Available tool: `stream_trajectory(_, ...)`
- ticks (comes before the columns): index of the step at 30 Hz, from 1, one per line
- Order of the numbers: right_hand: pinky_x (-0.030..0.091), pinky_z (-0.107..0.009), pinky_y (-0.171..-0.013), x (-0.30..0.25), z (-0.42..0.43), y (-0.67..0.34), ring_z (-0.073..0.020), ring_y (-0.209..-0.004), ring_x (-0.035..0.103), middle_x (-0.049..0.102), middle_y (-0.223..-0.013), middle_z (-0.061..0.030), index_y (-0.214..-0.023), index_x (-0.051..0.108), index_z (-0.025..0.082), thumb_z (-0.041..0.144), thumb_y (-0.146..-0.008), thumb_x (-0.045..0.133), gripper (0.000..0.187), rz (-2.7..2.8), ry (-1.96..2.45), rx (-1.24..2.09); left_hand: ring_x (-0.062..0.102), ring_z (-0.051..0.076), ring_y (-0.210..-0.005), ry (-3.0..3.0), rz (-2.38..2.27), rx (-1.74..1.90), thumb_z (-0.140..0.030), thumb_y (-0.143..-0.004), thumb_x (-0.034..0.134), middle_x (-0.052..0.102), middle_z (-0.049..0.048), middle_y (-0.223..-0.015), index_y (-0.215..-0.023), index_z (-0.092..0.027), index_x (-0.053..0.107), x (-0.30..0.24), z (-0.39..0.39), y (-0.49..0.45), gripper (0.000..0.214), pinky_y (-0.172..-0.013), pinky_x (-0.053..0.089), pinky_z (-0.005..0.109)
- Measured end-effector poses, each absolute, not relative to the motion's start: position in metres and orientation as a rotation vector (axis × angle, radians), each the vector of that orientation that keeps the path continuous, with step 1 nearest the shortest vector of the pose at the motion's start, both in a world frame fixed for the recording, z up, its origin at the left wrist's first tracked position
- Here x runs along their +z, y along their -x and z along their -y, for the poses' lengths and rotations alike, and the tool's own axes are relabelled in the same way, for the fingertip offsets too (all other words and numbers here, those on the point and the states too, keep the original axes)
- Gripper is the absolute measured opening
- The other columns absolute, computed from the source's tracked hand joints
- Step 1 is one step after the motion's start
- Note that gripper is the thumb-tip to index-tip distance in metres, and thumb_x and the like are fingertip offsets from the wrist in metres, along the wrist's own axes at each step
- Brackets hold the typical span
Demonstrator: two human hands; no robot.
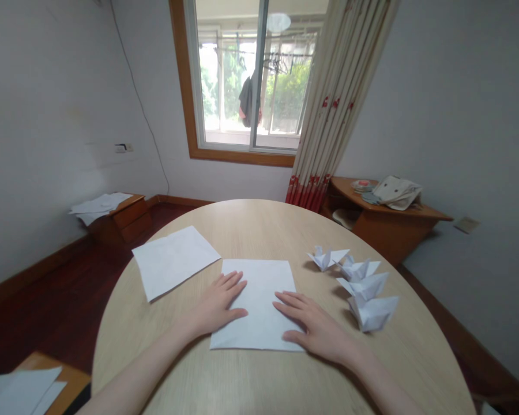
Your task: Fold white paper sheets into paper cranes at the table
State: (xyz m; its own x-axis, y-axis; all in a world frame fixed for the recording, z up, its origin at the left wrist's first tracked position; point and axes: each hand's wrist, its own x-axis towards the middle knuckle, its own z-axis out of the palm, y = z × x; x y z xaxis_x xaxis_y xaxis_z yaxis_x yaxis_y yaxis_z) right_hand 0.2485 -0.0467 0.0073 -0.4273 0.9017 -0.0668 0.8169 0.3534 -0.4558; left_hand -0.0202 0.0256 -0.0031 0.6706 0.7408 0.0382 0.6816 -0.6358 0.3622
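Round and pale, the surface holds a white sheet right before me — my left hand and right hand lie flat on its sides, fingers loosely apart. Folded paper birds stand rightward, another sheet leftward — beyond, a window.

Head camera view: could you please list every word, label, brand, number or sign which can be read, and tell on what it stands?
Readable texts: none.
Middle sheet and left sheet: no writing can be made out.
Folded paper figures: no lettering visible.
Curtain: red patterns, no readable words.
Pale cloth item on the corner cabinet: dark marks, too small and blurred to read.
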Motion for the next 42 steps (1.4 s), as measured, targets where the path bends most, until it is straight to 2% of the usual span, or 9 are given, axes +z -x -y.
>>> stream_trajectory(4, 0.027, -0.046, -0.113, 0.007, 0.044, -0.249, -0.0269, -0.136, 0.035, 0.041, -0.147, -0.0071, -0.136, 0.051, 0.023, 0.047, -0.091, 0.053, 0.052, 2.4, 1.577, 0.531, 0.021, 0.031, -0.142, -2.55, -1.177, 0.338, -0.048, -0.085, 0.06, 0.027, 0.0118, -0.153, -0.14, -0.022, 0.043, -0.008, -0.029, 0.023, 0.063, -0.114, 0.017, 0.056)
stream_trajectory(11, 0.026, -0.049, -0.113, -0.019, 0.031, -0.26, -0.0266, -0.141, 0.026, 0.027, -0.154, -0.0091, -0.143, 0.04, 0.02, 0.043, -0.094, 0.043, 0.054, 2.244, 1.593, 0.297, 0.024, 0.029, -0.142, -2.328, -1.158, 0.788, -0.03, -0.084, 0.06, 0.028, 0.009, -0.154, -0.133, -0.022, 0.051, -0.022, -0.036, 0.024, 0.05, -0.113, 0.027, 0.05)
stream_trajectory(15, 0.025, -0.05, -0.113, -0.031, 0.025, -0.265, -0.0263, -0.141, 0.026, 0.024, -0.155, -0.0107, -0.146, 0.034, 0.021, 0.045, -0.094, 0.042, 0.058, 2.139, 1.581, 0.34, 0.027, 0.029, -0.14, -2.13, -1.223, 0.896, -0.019, -0.077, 0.063, 0.029, 0.0119, -0.152, -0.131, -0.02, 0.052, -0.019, -0.04, 0.026, 0.055, -0.113, 0.027, 0.05)
stream_trajectory(20, 0.023, -0.051, -0.113, -0.032, 0.023, -0.267, -0.0267, -0.141, 0.027, 0.025, -0.155, -0.0109, -0.144, 0.038, 0.021, 0.046, -0.092, 0.045, 0.058, 2.054, 1.552, 0.491, 0.026, 0.032, -0.141, -1.92, -1.185, 0.923, -0.017, -0.072, 0.064, 0.021, 0.0122, -0.154, -0.131, -0.022, 0.051, -0.013, -0.041, 0.03, 0.061, -0.104, 0.042, 0.045)
stream_trajectory(23, 0.022, -0.051, -0.114, -0.029, 0.023, -0.27, -0.0254, -0.14, 0.028, 0.029, -0.154, -0.0081, -0.138, 0.047, 0.023, 0.042, -0.094, 0.041, 0.048, 2.025, 1.517, 0.562, 0.028, 0.032, -0.139, -1.948, -1.159, 0.898, -0.022, -0.075, 0.062, 0.025, 0.012, -0.152, -0.124, -0.022, 0.057, -0.005, -0.041, 0.036, 0.049, -0.106, 0.04, 0.047)
stream_trajectory(26, 0.023, -0.051, -0.114, -0.026, 0.023, -0.276, -0.0228, -0.139, 0.031, 0.037, -0.15, -0.0056, -0.13, 0.056, 0.025, 0.032, -0.095, 0.039, 0.04, 2.043, 1.456, 0.627, 0.031, 0.031, -0.138, -2.065, -1.043, 0.756, -0.02, -0.075, 0.06, 0.039, 0.0088, -0.147, -0.11, -0.023, 0.065, 0.006, -0.04, 0.043, 0.035, -0.114, 0.024, 0.051)
stream_trajectory(32, 0.027, -0.053, -0.112, -0.019, 0.022, -0.283, -0.0213, -0.135, 0.038, 0.053, -0.138, -0.0048, -0.117, 0.066, 0.026, 0.018, -0.091, 0.038, 0.039, 2.091, 1.309, 0.699, 0.04, 0.027, -0.133, -2.098, -0.816, 0.484, -0.004, -0.059, 0.045, 0.049, 0.0045, -0.14, -0.109, -0.023, 0.063, 0.019, -0.041, 0.056, 0.057, -0.111, 0.029, 0.049)
stream_trajectory(36, 0.031, -0.053, -0.111, -0.014, 0.023, -0.283, -0.0217, -0.13, 0.045, 0.061, -0.129, -0.0045, -0.111, 0.07, 0.026, 0.017, -0.088, 0.043, 0.037, 2.117, 1.283, 0.738, 0.043, 0.024, -0.131, -2.124, -0.784, 0.385, -0.004, -0.063, 0.045, 0.05, 0.0044, -0.14, -0.109, -0.023, 0.063, 0.022, -0.041, 0.061, 0.053, -0.11, 0.032, 0.044)
stream_trajectory(42, 0.034, -0.053, -0.11, -0.013, 0.022, -0.285, -0.0248, -0.126, 0.051, 0.063, -0.127, -0.0063, -0.113, 0.069, 0.025, 0.026, -0.085, 0.054, 0.031, 2.111, 1.299, 0.78, 0.044, 0.026, -0.129, -2.079, -0.805, 0.285, -0.012, -0.066, 0.058, 0.047, 0.0053, -0.142, -0.109, -0.024, 0.063, 0.025, -0.041, 0.064, 0.045, -0.108, 0.033, 0.042)
